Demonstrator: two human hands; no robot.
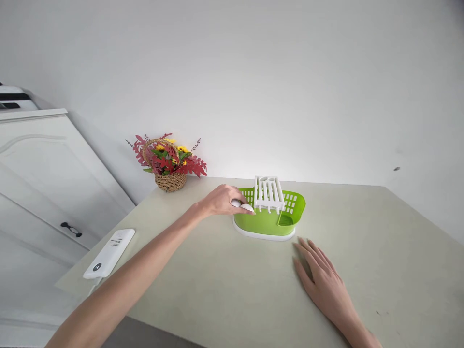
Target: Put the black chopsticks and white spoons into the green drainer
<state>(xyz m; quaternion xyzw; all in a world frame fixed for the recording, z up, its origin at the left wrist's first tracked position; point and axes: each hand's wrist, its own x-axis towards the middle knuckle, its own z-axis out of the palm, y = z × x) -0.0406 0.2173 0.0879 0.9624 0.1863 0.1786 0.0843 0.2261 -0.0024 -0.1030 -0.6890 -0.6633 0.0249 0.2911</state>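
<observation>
A green plastic cutlery drainer [266, 223] with a white slotted insert [268, 193] and a white base stands near the back of the beige table [224, 285]. My left hand [223, 200] reaches to the drainer's left rim, fingers closed on a small white object [243, 206], apparently a spoon, held at the rim. My right hand [321, 278] lies flat on the table just right of and in front of the drainer, fingers stretched out, holding nothing.
A wicker basket of red and yellow artificial flowers [169, 164] stands at the table's back left by the wall. A white power bank [109, 253] lies near the left edge. A white cabinet door with a dark handle [71, 229] is further left.
</observation>
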